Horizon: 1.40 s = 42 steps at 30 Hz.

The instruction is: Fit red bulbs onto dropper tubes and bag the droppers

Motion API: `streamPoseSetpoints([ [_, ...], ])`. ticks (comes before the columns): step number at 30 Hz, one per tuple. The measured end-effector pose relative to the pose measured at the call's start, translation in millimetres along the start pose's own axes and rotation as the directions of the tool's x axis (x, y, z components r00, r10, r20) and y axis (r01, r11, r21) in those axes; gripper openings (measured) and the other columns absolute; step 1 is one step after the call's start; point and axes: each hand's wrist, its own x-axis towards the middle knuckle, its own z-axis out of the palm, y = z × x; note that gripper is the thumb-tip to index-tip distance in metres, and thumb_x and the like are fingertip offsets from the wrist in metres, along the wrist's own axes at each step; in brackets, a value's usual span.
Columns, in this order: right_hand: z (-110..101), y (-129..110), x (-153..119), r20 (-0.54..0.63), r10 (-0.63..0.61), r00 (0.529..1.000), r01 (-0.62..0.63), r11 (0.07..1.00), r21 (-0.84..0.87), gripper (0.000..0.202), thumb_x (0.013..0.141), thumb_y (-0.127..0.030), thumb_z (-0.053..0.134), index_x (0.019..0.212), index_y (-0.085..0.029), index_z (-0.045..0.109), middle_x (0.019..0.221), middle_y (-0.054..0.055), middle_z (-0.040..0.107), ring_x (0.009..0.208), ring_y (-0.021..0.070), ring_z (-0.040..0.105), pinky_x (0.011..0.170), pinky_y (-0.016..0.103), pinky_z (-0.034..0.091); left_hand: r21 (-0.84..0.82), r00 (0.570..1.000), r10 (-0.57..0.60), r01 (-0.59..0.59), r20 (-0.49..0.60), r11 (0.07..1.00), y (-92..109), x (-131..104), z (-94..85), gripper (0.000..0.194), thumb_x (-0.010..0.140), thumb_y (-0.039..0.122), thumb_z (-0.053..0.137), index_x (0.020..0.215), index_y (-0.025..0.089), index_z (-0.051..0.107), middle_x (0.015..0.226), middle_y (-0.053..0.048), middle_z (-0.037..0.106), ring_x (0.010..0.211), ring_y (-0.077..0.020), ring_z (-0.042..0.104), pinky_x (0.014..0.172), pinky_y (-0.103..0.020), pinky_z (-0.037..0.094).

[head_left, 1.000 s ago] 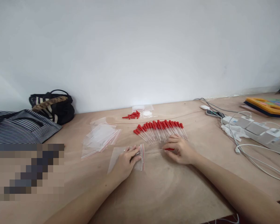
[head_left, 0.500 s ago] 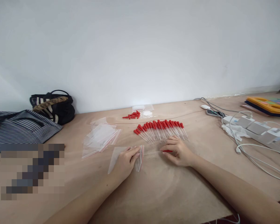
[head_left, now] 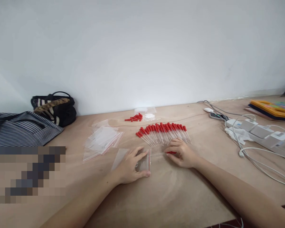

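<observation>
A clear zip-lock bag with a red line along its mouth lies flat on the table. Across it my left hand spreads its thumb and fingers, with their tips at the edges near the mouth. My right hand pinches a dropper by its red rubber bulb. The dropper's clear thin tube points left, its tip close to the bag's mouth; whether it is inside I cannot tell. Just beyond my right hand, several red-bulbed droppers lie side by side in a fan.
A pile of zip-lock bags lies left of centre. Loose red bulbs and clear tubes lie near the wall. Chargers and white cables spread on the right. A striped bag and black bag stand left.
My left hand has opened from lying over the bag's mouth to thumb and fingers spread apart. The bag now lies flatter and slightly further right. My right hand keeps the dropper almost in place.
</observation>
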Motion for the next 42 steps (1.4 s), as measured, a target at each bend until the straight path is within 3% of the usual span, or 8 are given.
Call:
streamPoseSetpoints([
  [4,-2.5,5.3,-1.3,0.007,0.004,1.000,-0.004,1.000,0.022,0.014,0.076,-0.019,0.052,0.084,-0.019,0.063,0.073,0.004,0.061,0.070,0.0158,0.051,0.068,0.033,0.038,-0.001,0.999,-0.040,0.040,-0.004,0.999,-2.1,3.1,5.3,0.064,0.073,0.055,0.052,0.128,0.024,0.040,0.135,-0.009,0.039,0.126,-0.0260,0.029,0.104,-0.049,0.016],
  [17,16.0,-16.1,5.8,0.070,-0.002,0.998,-0.004,0.997,0.078,0.016,0.081,-0.026,0.052,0.089,-0.021,0.065,0.073,0.003,0.059,0.073,0.0149,0.051,0.070,0.031,0.037,-0.060,0.993,-0.090,0.086,-0.071,0.995,-2.3,6.2,11.1,0.051,0.077,0.044,0.054,0.123,0.023,0.045,0.128,-0.006,0.047,0.123,-0.0253,0.035,0.102,-0.050,0.019],
  [21,29.0,-23.2,13.1,0.038,0.052,0.998,-0.055,0.994,0.094,0.015,0.080,-0.028,0.055,0.090,-0.024,0.065,0.074,0.002,0.059,0.074,0.0152,0.053,0.069,0.031,0.037,-0.036,0.992,-0.081,0.078,-0.100,0.996,-2.0,6.7,14.8,0.048,0.078,0.041,0.054,0.123,0.023,0.046,0.126,-0.007,0.049,0.122,-0.0258,0.037,0.101,-0.051,0.021],
  [27,40.2,-29.1,23.6,0.049,0.245,0.968,-0.246,0.901,0.358,0.011,0.071,-0.020,0.063,0.081,-0.017,0.060,0.075,0.001,0.058,0.069,0.0121,0.053,0.063,0.024,0.043,0.068,0.977,-0.034,0.049,-0.208,0.996,0.2,5.0,15.2,0.047,0.079,0.043,0.051,0.119,0.018,0.050,0.122,-0.010,0.054,0.117,-0.0262,0.044,0.100,-0.051,0.026],
  [31,30.1,-22.5,17.4,0.098,0.297,0.950,-0.312,0.876,0.367,0.019,0.070,-0.020,0.062,0.089,-0.017,0.059,0.080,0.002,0.054,0.064,0.0105,0.051,0.057,0.023,0.043,0.085,0.993,0.058,-0.049,-0.099,0.995,-8.5,-6.4,-4.5,0.048,0.076,0.042,0.055,0.118,0.019,0.051,0.122,-0.010,0.054,0.116,-0.0263,0.044,0.100,-0.050,0.026],
  [34,25.0,-18.7,13.3,0.109,0.297,0.949,-0.316,0.884,0.345,0.023,0.070,-0.021,0.061,0.093,-0.018,0.060,0.083,0.003,0.055,0.066,0.0110,0.051,0.058,0.023,0.042,0.053,0.997,0.056,-0.053,-0.047,0.997,-19.8,-19.6,-16.4,0.046,0.077,0.040,0.054,0.119,0.022,0.050,0.126,-0.008,0.050,0.120,-0.0264,0.040,0.101,-0.051,0.026],
  [38,28.1,-21.1,16.1,0.061,0.312,0.948,-0.314,0.893,0.323,0.008,0.073,-0.015,0.056,0.079,-0.017,0.060,0.075,0.002,0.055,0.068,0.0118,0.050,0.061,0.023,0.041,0.000,1.000,0.021,-0.021,-0.014,1.000,-26.9,-28.7,-14.4,0.043,0.080,0.039,0.050,0.119,0.022,0.050,0.126,-0.007,0.050,0.119,-0.0242,0.041,0.101,-0.048,0.027],
  [42,30.9,-28.3,20.8,0.017,0.287,0.958,-0.279,0.914,0.294,0.004,0.074,-0.016,0.057,0.072,-0.017,0.060,0.068,0.001,0.055,0.069,0.0129,0.049,0.065,0.026,0.039,-0.013,0.999,0.005,-0.006,-0.048,1.000,-23.1,-23.9,-4.9,0.042,0.080,0.038,0.050,0.118,0.021,0.052,0.122,-0.007,0.054,0.119,-0.0231,0.042,0.102,-0.046,0.026],
])
